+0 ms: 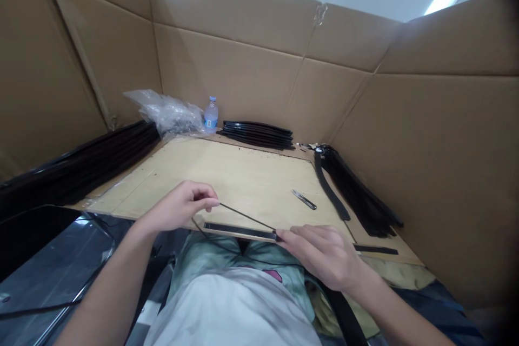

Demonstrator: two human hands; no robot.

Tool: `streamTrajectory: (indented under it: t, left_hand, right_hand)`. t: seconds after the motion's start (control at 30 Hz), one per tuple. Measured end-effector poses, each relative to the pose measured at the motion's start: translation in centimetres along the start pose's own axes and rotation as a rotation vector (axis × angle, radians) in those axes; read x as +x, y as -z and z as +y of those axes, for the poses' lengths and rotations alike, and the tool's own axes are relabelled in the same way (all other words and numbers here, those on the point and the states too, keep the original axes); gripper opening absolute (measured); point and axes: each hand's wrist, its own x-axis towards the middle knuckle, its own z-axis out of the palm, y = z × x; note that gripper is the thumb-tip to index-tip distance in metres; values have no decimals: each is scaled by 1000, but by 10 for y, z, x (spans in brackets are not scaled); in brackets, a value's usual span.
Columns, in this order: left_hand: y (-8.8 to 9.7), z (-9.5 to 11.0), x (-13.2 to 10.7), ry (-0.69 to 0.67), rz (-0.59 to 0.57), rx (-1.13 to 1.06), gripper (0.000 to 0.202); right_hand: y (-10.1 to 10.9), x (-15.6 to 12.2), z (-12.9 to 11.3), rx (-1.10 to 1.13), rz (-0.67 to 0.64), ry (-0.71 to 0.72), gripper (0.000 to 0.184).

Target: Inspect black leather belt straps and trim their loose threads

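Note:
Between the fingertips of my left hand [186, 204] is pinched one end of a thin black cord [247, 216]. The cord runs taut down to the right, to the fingertips of my right hand [322, 253]. Those fingers are closed on the end of a flat black strip [239, 230], which lies along the table's front edge. Exactly how cord and strip meet is hidden by my fingers. A loose length of cord droops below my left hand across the lap. Thread snips [304, 200] lie on the table beyond my right hand.
Bundles of black strips lie at the left [101, 157], back [257, 135] and right [360, 194] of the table [203, 167]. Beside the back bundle stand a water bottle [211, 115] and clear plastic bags [170, 111]. Cardboard walls [231, 59] surround the table.

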Motion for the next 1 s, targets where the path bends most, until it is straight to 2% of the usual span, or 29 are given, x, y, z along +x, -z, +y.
streamTrajectory:
  t: [0.1,0.17,0.23,0.33,0.4,0.47,0.63,0.73,0.8,0.9,0.97,1.0]
  left_hand:
    - [-1,-18,4,69,-113,-7,28]
    - [-13,-17,7,82,-203,-18,23]
    - [-30,-3,8,-13,-204,-169,24]
    - [-55,30,3,-128,-368,-659,24]
    - [-68,48,-3,-114,-413,-923,23]
    - [-77,59,-10,-83,-428,-1055,26]
    - [-82,60,-16,-49,-402,-1118,25]
    - [-82,57,-16,-134,-366,-1070,38]
    - [-84,56,-15,-234,-302,-1021,36]
    - [-91,56,-14,-359,-220,-986,28]
    - [-97,57,-14,-371,-187,-1022,27]
    - [-100,58,-14,-363,-170,-1044,27]
  right_hand:
    - [6,-3,-2,53,24,-4,26]
    - [9,-2,-6,84,66,-7,29]
    - [12,0,-12,112,93,-16,30]
    - [13,2,-21,155,72,-69,28]
    - [12,1,-25,165,52,-104,27]
    - [10,-2,-28,163,62,-109,27]
    - [9,-3,-34,225,165,-126,24]
    - [13,4,-39,259,240,-120,20]
    - [18,10,-43,254,219,-133,16]
    - [24,18,-49,282,134,-293,15]
    - [27,20,-51,296,132,-387,21]
    - [28,21,-51,291,153,-386,22]
